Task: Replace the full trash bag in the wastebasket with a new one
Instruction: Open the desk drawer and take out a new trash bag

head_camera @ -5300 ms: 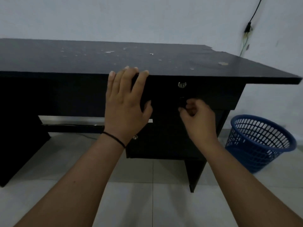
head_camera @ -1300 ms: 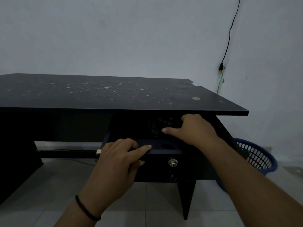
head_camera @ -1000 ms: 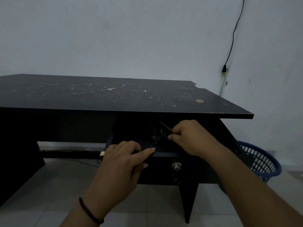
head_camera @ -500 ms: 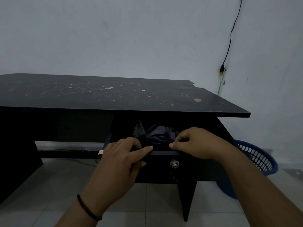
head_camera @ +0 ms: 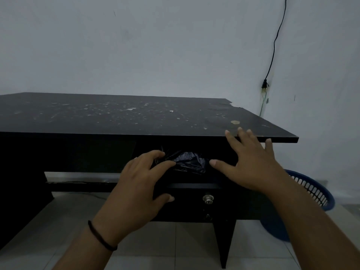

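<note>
A crumpled black trash bag [head_camera: 190, 162] sits above the open top drawer [head_camera: 194, 186] of a black desk. My left hand [head_camera: 140, 184] holds the bag's left end, fingers curled round the plastic. My right hand [head_camera: 251, 162] hovers just right of the bag with fingers spread and straight, holding nothing; its thumb tip is near the bag. A blue mesh wastebasket [head_camera: 313, 193] stands on the floor to the right of the desk, partly hidden behind my right forearm; no bag shows in it.
The black desk top [head_camera: 136, 117] is scuffed and bare, right above the hands. The drawer front carries a metal lock [head_camera: 208, 198]. A black cable [head_camera: 272, 55] hangs down the white wall. Pale tiled floor [head_camera: 194, 246] lies below.
The bag has been lifted out of the drawer. My left hand moved from the drawer's edge onto the bag. My right hand let go of it and opened, moving right and up.
</note>
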`<state>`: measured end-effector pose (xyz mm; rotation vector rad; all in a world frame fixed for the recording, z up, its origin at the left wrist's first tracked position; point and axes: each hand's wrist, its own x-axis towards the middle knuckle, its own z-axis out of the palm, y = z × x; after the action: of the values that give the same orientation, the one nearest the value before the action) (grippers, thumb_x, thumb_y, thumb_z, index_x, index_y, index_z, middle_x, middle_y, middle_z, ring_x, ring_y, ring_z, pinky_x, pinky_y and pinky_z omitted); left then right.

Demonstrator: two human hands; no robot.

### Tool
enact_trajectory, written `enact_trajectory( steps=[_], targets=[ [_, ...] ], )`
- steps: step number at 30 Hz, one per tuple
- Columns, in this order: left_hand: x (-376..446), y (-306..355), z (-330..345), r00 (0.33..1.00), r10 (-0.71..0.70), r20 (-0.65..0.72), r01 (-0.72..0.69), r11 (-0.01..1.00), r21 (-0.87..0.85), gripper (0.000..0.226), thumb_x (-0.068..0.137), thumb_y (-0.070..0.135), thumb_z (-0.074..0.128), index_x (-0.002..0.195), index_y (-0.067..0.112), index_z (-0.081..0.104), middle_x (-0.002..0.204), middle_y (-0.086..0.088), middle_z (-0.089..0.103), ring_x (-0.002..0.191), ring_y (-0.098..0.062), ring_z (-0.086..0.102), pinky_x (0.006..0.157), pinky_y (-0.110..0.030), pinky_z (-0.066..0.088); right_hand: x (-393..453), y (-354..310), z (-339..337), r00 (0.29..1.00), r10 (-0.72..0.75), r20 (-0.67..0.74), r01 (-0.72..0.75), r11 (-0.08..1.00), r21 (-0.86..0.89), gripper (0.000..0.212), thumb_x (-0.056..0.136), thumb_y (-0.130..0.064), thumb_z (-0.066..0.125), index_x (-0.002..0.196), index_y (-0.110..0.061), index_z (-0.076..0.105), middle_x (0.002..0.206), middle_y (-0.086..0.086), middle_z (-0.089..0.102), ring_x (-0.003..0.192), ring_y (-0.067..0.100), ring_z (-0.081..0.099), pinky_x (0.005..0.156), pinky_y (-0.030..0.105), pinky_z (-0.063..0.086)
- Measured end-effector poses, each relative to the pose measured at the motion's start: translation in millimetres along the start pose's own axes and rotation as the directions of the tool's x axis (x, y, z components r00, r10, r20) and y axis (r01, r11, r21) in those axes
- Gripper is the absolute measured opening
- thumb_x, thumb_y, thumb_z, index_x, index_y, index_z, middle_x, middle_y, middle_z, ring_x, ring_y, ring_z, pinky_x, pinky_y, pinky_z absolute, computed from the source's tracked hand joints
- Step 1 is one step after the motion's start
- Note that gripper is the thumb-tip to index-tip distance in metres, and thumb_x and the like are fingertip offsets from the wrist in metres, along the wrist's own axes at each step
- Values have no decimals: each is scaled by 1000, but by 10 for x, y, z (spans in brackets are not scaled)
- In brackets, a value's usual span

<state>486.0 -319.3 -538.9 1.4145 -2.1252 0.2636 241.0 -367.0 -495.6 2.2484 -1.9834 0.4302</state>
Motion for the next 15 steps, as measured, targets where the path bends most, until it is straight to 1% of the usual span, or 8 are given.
enact_trajectory(
  steps=[2, 3, 6, 8, 9, 12, 13, 15],
  targets=[
    [1, -14, 9, 1000, -22, 16, 22, 998, -53, 74, 74, 46, 71, 139, 37, 36, 147, 11, 25, 136, -11, 22, 109, -22, 14, -90, 15, 51, 1000, -10, -3, 10, 1000, 17, 102, 66, -89, 18, 148, -34, -10, 157, -5, -19, 144, 15, -19, 114, 51, -8],
    [6, -23, 9, 999, -23, 22, 25, 997, -72, 75, 73, 46, 71, 139, 38, 35, 147, 12, 23, 137, -10, 22, 111, -24, 17, -119, 13, 85, 1000, -15, -27, 16, 999, 30, 104, 64, -89, 14, 148, -34, -11, 157, -6, -21, 144, 14, -21, 115, 51, -6],
    [39, -17, -43, 994, -8, 106, 26, 984, -174, 81, 67, 54, 72, 135, 50, 28, 147, 20, 16, 137, -4, 17, 113, -33, 30, -138, 11, 180, 994, -20, -109, 27, 998, 61, 92, 78, -78, 26, 149, -31, -6, 156, -6, -22, 143, 14, -22, 116, 50, -1],
    [90, 16, -111, 992, 4, 130, 37, 948, -315, 80, 60, 66, 65, 130, 56, 28, 145, 27, 16, 134, 4, 18, 108, -28, 34, -136, 4, 202, 989, -26, -144, 35, 998, 57, 85, 83, -71, 32, 150, -31, -2, 157, -5, -19, 144, 14, -20, 117, 50, 1],
    [139, 47, -136, 995, 19, 97, 17, 935, -355, 75, 63, 68, 60, 131, 52, 34, 144, 27, 20, 133, 5, 22, 107, -26, 35, -134, 7, 208, 988, -26, -155, 36, 998, 57, 84, 84, -69, 33, 150, -30, -1, 158, -5, -18, 144, 14, -19, 117, 50, 2],
    [419, 198, -180, 992, 127, 24, -119, 968, -222, 58, 81, 49, 61, 135, 35, 44, 141, 17, 38, 129, 0, 35, 106, -14, 27, -125, 15, 218, 987, -27, -161, 36, 998, 54, 81, 85, -62, 37, 150, -30, 1, 158, -4, -15, 145, 15, -17, 117, 50, 2],
    [541, 249, -178, 982, 176, 61, -165, 974, -153, 56, 84, 41, 62, 136, 33, 44, 141, 14, 41, 129, -2, 37, 104, -11, 24, -123, 15, 215, 986, -27, -162, 37, 998, 56, 80, 85, -61, 38, 150, -30, 1, 158, -4, -15, 145, 16, -17, 117, 50, 2],
    [763, 312, -127, 943, 252, 218, -250, 968, -40, 64, 83, 35, 65, 141, 30, 38, 146, 10, 38, 132, -7, 35, 104, -13, 23, -126, 14, 205, 986, -30, -162, 40, 997, 63, 80, 86, -58, 39, 150, -30, 1, 158, -3, -14, 145, 16, -16, 117, 50, 2]
  ],
)
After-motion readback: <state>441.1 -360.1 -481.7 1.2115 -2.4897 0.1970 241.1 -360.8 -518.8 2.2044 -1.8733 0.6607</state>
